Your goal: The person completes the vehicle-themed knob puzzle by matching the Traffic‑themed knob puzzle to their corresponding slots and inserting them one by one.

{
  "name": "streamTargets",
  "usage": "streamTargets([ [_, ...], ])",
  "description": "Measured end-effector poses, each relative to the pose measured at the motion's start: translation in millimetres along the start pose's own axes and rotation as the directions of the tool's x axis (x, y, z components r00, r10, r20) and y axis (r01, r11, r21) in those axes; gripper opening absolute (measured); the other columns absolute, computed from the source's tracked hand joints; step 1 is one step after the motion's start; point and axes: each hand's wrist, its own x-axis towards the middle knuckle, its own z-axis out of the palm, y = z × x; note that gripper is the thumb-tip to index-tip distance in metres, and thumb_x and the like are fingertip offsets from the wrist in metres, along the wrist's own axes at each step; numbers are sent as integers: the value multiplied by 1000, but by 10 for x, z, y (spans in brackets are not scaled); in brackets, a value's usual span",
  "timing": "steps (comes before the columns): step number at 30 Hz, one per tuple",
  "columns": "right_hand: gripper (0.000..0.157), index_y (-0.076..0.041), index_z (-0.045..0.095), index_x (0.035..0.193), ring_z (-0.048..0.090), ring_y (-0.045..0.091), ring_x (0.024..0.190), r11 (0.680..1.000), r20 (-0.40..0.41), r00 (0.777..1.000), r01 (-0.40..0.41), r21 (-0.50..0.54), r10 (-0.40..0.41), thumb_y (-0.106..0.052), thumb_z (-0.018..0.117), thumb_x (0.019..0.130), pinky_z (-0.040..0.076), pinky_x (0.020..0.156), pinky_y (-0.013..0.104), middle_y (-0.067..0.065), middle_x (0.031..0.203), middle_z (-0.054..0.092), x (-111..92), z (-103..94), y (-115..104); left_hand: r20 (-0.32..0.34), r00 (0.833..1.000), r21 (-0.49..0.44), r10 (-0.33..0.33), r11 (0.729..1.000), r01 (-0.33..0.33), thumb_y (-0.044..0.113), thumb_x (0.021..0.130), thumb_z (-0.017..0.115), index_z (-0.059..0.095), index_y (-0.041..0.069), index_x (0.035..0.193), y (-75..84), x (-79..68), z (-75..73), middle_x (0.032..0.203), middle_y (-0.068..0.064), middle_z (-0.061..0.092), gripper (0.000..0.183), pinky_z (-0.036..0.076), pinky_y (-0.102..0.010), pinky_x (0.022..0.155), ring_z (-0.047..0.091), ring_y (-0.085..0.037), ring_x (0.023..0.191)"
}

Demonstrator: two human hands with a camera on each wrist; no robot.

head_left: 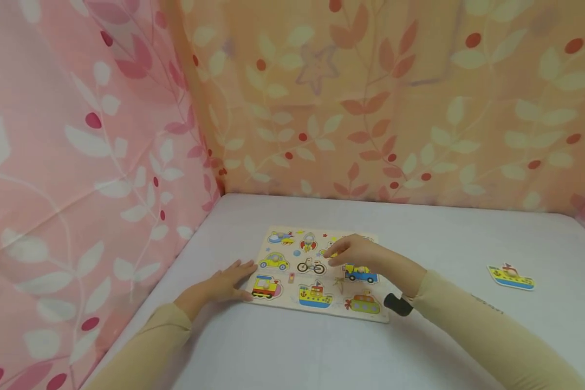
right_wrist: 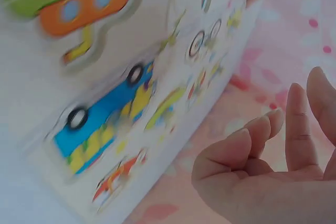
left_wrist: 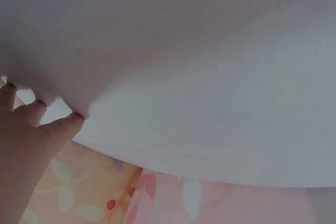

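Note:
A wooden puzzle board (head_left: 292,309) with vehicle pictures lies on the white table. My left hand (head_left: 227,283) rests at the board's left edge, fingers spread, beside the train (head_left: 266,287) and the yellow car (head_left: 274,261). Over the board's right half hovers my right hand (head_left: 359,253), its fingers loosely bent with nothing between them. It is above the blue truck (head_left: 362,274) and partly hides the upper right pictures. In the right wrist view the fingers (right_wrist: 298,129) stand apart from the board. A loose ship piece (head_left: 511,276) lies on the table to the right.
White cloth covers the table (head_left: 322,352). A pink leaf-patterned curtain (head_left: 53,179) borders the left side, and an orange one (head_left: 370,108) stands behind. On the board, a bicycle (head_left: 312,265), a ship picture (head_left: 315,296) and a green submarine (head_left: 364,303) show.

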Motion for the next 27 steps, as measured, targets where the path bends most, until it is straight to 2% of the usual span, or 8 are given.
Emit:
streamTargets([
  [5, 34, -5, 67, 120, 51, 33, 120, 999, -13, 999, -38, 15, 39, -18, 70, 89, 43, 95, 58, 14, 135, 55, -185, -297, 213, 4, 1000, -5, -17, 1000, 17, 40, 85, 73, 33, 12, 152, 19, 9, 39, 160, -11, 21, 83, 7, -71, 107, 7, -40, 146],
  [13, 40, -1, 63, 123, 54, 31, 108, 997, -46, 996, -70, 19, 70, -22, 70, 90, 44, 91, 55, 14, 120, 62, -496, -636, 490, 57, 998, 39, -28, 999, 26, 38, 84, 74, 26, 11, 154, 52, 69, -39, 161, -13, 14, 89, 9, -72, 107, 4, -40, 146],
  [20, 42, 1, 62, 123, 54, 31, 106, 996, -74, 994, -81, -31, 79, -25, 70, 90, 46, 87, 55, 12, 115, 63, -720, -830, 713, 51, 998, 63, 43, 997, -47, 32, 79, 80, 31, 7, 152, 38, 108, -84, 161, -15, 14, 91, 9, -71, 107, 4, -40, 146],
  [27, 49, 3, 58, 127, 54, 32, 105, 994, -103, 993, -64, -89, 55, -30, 68, 92, 48, 85, 52, 11, 114, 61, -950, -1158, 961, 46, 995, 83, 87, 992, -90, 32, 78, 81, 33, 5, 151, 33, 147, -118, 160, -12, 19, 91, 10, -71, 107, 6, -41, 146],
])
